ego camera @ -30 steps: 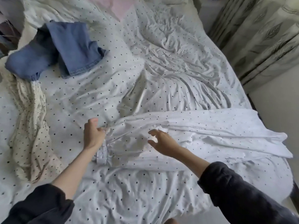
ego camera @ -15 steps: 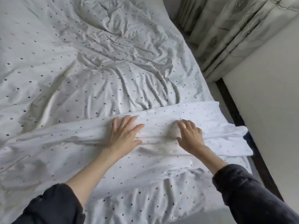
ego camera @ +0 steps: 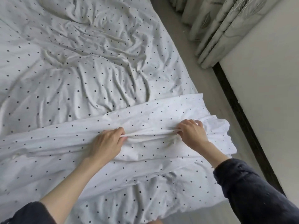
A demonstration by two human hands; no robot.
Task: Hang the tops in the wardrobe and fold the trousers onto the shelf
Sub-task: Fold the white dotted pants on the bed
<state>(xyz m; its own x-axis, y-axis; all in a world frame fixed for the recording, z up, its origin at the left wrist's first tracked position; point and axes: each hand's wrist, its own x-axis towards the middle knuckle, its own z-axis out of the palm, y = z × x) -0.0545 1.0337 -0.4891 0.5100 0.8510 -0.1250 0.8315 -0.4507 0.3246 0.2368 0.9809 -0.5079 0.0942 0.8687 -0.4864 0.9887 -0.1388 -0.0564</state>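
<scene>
On a bed (ego camera: 84,65) covered in a rumpled dotted sheet, a person's left hand (ego camera: 106,143) and right hand (ego camera: 192,135) each pinch a raised fold of white dotted trousers (ego camera: 153,117) stretched across the bed's near edge. Beyond the bed's right side runs pale floor (ego camera: 202,73), then leaf-patterned curtains (ego camera: 223,25) and a white wall (ego camera: 265,81) with dark skirting.

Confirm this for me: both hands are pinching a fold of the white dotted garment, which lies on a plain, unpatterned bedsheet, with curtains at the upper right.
One detail is wrong: the bedsheet is not plain. The head view shows it scattered with dark dots, like the white dotted garment lying on it. The rest holds: the left hand and right hand each pinch a fold of it, and curtains hang at the upper right.
</scene>
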